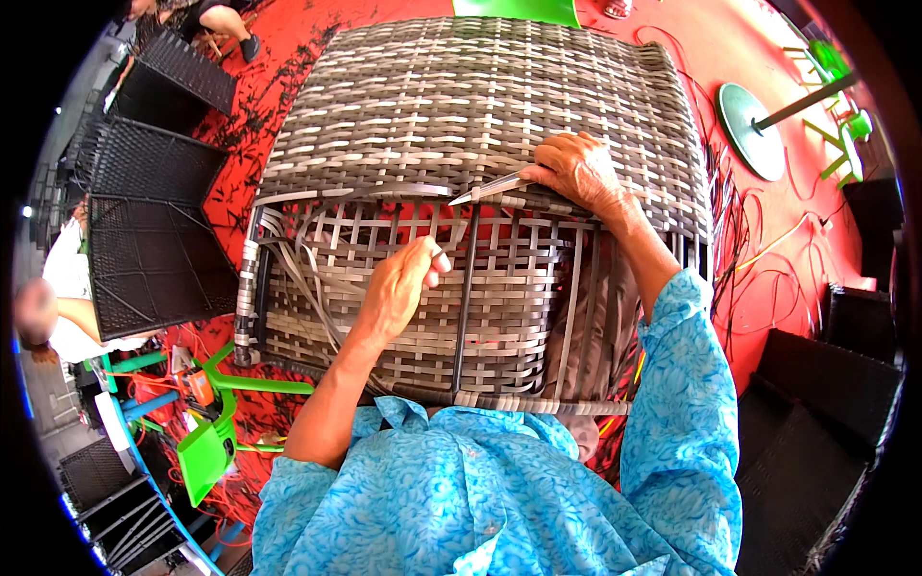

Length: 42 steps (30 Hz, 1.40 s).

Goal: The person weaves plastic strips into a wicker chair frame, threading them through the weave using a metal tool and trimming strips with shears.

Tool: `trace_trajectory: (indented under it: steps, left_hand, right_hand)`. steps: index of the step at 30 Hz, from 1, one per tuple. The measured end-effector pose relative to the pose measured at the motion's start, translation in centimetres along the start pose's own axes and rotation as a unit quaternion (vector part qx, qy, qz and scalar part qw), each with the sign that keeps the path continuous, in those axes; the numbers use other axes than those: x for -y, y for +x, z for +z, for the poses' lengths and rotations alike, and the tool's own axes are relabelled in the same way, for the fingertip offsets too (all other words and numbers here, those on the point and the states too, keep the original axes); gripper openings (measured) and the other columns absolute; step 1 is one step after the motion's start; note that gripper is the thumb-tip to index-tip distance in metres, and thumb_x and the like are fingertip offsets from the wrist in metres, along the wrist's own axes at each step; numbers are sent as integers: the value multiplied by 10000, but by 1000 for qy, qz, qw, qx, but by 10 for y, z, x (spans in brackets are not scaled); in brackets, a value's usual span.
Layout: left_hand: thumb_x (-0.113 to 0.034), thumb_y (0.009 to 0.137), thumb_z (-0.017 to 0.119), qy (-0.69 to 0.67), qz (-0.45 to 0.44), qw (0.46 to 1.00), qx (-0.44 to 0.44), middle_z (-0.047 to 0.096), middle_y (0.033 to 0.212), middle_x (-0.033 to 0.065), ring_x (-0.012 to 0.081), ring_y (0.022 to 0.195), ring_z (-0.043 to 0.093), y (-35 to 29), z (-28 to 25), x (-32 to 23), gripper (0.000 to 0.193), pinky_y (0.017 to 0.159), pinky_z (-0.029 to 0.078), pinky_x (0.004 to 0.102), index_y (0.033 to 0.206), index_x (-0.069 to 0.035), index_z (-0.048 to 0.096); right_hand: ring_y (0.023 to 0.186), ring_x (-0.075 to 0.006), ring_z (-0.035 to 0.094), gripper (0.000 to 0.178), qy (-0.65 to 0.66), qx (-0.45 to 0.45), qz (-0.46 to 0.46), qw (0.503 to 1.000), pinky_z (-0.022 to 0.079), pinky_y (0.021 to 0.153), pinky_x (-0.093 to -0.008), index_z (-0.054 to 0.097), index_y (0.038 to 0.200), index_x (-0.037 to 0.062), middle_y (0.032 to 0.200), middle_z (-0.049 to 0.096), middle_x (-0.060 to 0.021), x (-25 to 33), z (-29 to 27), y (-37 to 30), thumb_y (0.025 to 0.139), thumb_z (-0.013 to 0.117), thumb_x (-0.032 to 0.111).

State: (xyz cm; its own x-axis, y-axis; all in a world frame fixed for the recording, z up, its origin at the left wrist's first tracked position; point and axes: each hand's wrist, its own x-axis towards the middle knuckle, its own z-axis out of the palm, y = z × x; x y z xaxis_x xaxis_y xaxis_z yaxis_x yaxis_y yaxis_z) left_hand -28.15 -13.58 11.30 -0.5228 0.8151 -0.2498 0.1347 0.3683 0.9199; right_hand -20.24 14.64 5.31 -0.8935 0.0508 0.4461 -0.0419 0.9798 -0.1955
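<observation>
Your blue patterned shirt [471,490] lies nearest, its lower front against the near edge of the grey wicker piece [480,106]. That piece lies in front of you, tightly woven on its far part; the nearer part shows an openwork panel, crossed by a dark bar [466,317], with loose strands [300,257] curving at its left. Your left hand [389,290] is above this panel, fingers curled nearly closed; you cannot tell from here whether they pinch a strand. Your right hand [581,171] rests on the tight weave, fingers closed around a slim, pointed metal tool [488,189], its tip aimed left along the border between the two parts. Black woven panels [158,173] stand to your left on the red floor [706,43], and a green chair [204,463] sits at lower left.
</observation>
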Motion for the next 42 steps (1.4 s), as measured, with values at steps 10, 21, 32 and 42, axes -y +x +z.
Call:
trace_trajectory:
  steps: [10,21,32,42]
  left_hand:
    - [-239,839,612,356,166,902,-178,536,631,135,272,552,501,53,32,-36,258,533,407,354,741,-23,509]
    - [-206,821,599,471,124,857,-170,589,659,142,332,609,589,67,52,-37,211,564,455,420,743,-36,499]
    - [-289,828,621,295,98,941,-133,585,602,100,182,492,524,77,53,-22,252,483,413,307,810,-37,632]
    - [-143,768,670,238,83,961,-111,598,657,40,111,580,532,69,35,-8,116,545,424,265,789,-34,639]
  right_hand:
    - [701,-233,587,380,28,-35,6,999,455,678,-355,571,670,99,682,576,-37,-23,-27,-27,802,550,455]
    - [703,-229,587,386,17,-41,2,999,453,683,-354,577,684,106,688,571,-37,-37,-26,-36,814,534,466]
    - [652,-237,583,372,24,-13,15,1000,457,625,-349,556,668,99,639,550,-47,-40,-32,-44,815,557,440]
    - [519,-247,558,308,26,-24,-25,999,437,509,-361,505,680,97,556,529,-51,-17,-38,-58,848,561,349]
